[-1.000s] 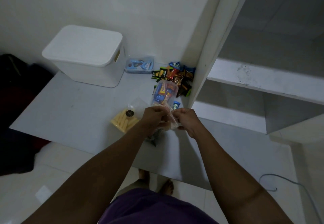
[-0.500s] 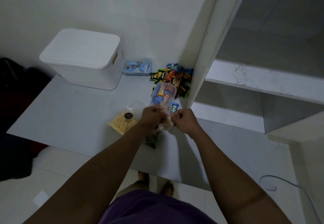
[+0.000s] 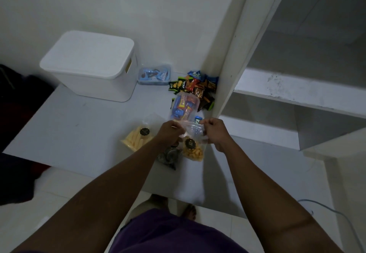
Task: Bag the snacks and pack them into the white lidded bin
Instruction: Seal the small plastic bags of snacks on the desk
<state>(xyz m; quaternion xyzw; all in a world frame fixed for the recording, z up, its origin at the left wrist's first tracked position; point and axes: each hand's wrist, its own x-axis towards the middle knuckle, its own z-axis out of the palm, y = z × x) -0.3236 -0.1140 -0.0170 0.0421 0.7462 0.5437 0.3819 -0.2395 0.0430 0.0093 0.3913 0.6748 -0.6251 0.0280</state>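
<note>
A clear plastic bag filled with blue and orange snack packs lies on the grey table. My left hand and my right hand each pinch the bag's near edge, a short gap apart. Beyond the bag is a pile of loose snack packs against the white post. The white lidded bin stands at the back left with its lid on. Below my hands lies a pouch of orange snacks; a pouch of yellow sticks lies to the left.
A small clear tub of blue-wrapped sweets sits between the bin and the pile. A dark crumpled wrapper lies near the table's front edge. A white post and shelving close off the right side. Dark cloth lies at far left.
My hands have moved apart along the bag's edge, the right one going rightward. The orange snack pouch beneath them has come into sight.
</note>
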